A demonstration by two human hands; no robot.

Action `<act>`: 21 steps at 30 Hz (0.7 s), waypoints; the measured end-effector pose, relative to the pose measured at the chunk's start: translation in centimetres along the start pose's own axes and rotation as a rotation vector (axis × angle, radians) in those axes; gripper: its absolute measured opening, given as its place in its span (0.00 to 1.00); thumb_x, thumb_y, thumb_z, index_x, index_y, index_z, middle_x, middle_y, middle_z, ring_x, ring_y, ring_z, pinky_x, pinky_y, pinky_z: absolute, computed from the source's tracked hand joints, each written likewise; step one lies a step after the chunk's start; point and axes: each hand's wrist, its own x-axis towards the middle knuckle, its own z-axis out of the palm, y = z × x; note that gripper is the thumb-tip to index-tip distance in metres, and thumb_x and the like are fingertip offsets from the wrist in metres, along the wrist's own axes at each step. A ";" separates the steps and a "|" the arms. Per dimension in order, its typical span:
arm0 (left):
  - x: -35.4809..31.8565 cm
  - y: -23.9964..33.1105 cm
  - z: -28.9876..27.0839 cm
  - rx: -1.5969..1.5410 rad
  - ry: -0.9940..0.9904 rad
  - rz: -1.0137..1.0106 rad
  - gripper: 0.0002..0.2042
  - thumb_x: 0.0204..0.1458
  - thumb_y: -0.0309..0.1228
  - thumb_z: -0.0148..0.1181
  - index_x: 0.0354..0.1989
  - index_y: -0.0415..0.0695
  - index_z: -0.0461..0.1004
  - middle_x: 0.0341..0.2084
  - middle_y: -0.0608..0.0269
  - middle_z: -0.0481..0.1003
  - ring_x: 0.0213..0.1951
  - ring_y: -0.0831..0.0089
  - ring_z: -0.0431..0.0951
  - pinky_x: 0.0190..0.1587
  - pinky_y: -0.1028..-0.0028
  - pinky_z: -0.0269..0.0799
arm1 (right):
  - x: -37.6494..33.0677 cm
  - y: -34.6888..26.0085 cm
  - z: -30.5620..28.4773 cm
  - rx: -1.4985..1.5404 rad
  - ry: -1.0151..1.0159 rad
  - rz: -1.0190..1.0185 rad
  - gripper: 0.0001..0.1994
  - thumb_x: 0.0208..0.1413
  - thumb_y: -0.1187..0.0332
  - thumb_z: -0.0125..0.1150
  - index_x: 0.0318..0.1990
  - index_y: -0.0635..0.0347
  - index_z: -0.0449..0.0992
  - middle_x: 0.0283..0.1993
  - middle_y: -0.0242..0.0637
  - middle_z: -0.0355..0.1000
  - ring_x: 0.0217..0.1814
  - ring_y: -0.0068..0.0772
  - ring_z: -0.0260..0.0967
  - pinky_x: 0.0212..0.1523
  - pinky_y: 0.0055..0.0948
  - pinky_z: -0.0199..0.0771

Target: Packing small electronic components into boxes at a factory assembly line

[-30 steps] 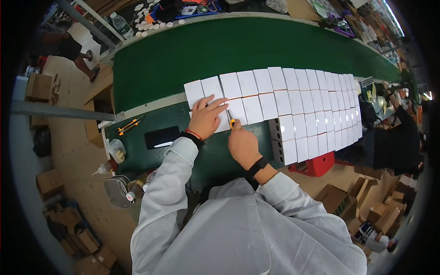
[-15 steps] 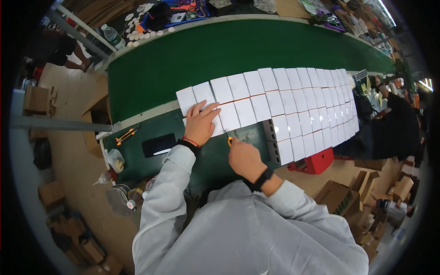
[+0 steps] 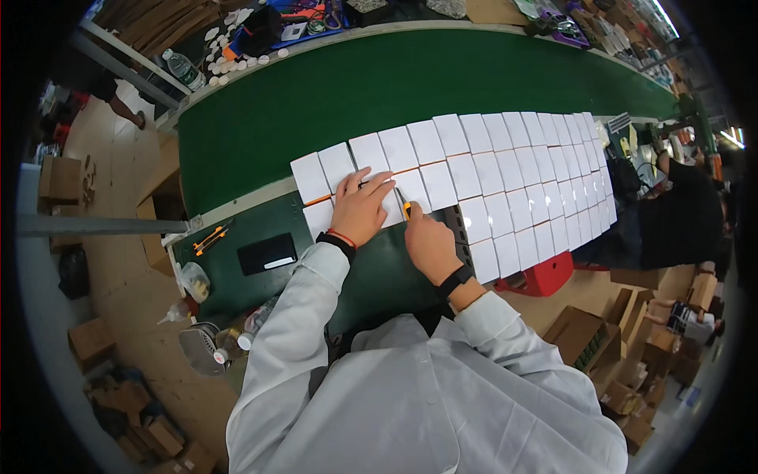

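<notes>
White flat boxes point(image 3: 488, 174), in several rows with thin orange lines between some of them, lie across the green table. My left hand point(image 3: 362, 212) rests palm down on the boxes near the left end, fingers spread. My right hand point(image 3: 432, 249) is closed round an orange utility knife point(image 3: 407, 210). Its blade points away from me and lies over the near row, close to a seam between two boxes, just right of my left fingers. Whether the blade touches them is hard to tell.
Left of the boxes lie a black phone point(image 3: 267, 253) and another orange utility knife point(image 3: 212, 239). Bottles point(image 3: 229, 341) stand at the near left edge. A red stool point(image 3: 545, 276) is under the boxes' right side. At the far right, a person in dark clothes point(image 3: 683, 209) sits.
My right hand has moved away from me with the knife, bringing its blade from the near edge onto the boxes. My left hand has shifted slightly right and still lies on them.
</notes>
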 end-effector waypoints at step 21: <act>-0.1 0.2 -0.1 -0.020 0.008 -0.012 0.23 0.46 0.25 0.57 0.54 0.51 0.76 0.61 0.73 0.71 0.66 0.59 0.62 0.68 0.51 0.53 | -0.1 -0.3 0.4 -0.020 -0.014 -0.012 0.19 0.58 0.69 0.58 0.54 0.66 0.65 0.32 0.45 0.77 0.30 0.48 0.79 0.29 0.40 0.80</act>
